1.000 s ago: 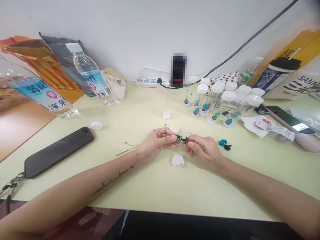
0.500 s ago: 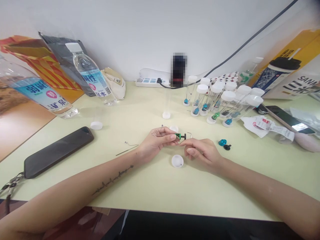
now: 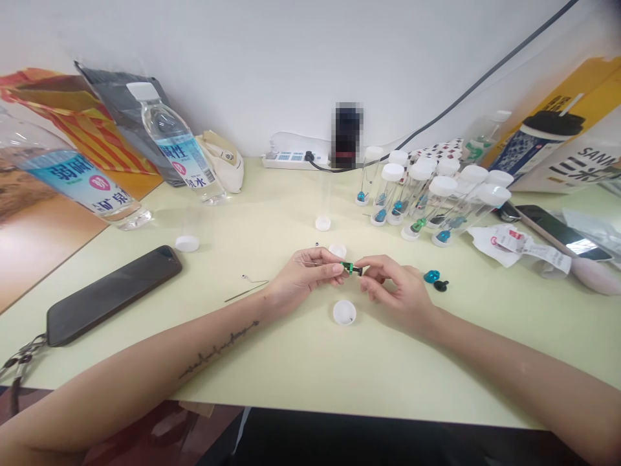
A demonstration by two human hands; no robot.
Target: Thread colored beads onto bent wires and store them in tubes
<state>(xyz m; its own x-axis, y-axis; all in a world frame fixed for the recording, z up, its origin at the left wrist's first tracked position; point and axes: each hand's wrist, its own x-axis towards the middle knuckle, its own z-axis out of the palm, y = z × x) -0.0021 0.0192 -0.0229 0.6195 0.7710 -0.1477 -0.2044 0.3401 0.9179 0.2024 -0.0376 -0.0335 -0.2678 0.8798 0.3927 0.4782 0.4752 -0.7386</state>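
Observation:
Between the thumb and fingers of my left hand (image 3: 313, 268) is a small green part (image 3: 347, 266) with a black knob (image 3: 359, 270) at its right end. A thin wire (image 3: 305, 261) runs back across the same hand. The thumb and index finger of my right hand (image 3: 400, 288) close around the black knob. Below the hands lies a round white cap (image 3: 344, 317) with a tiny piece in it; another white cap (image 3: 337, 250) is just behind the fingers. To the right sit a blue part (image 3: 431, 276) and a black knob-like piece (image 3: 441, 286).
Several capped clear tubes (image 3: 392, 173) with blue or green parts stand at the back right. Thin metal rods (image 3: 246, 291) lie left of my hands. A dark phone (image 3: 114, 294), water bottles (image 3: 187, 155) and a power strip (image 3: 291, 160) are farther out.
My right hand has risen slightly, and its thumb and index finger now meet the black knob. The thin bent metal piece seen above those fingers no longer shows. My left hand has hardly moved.

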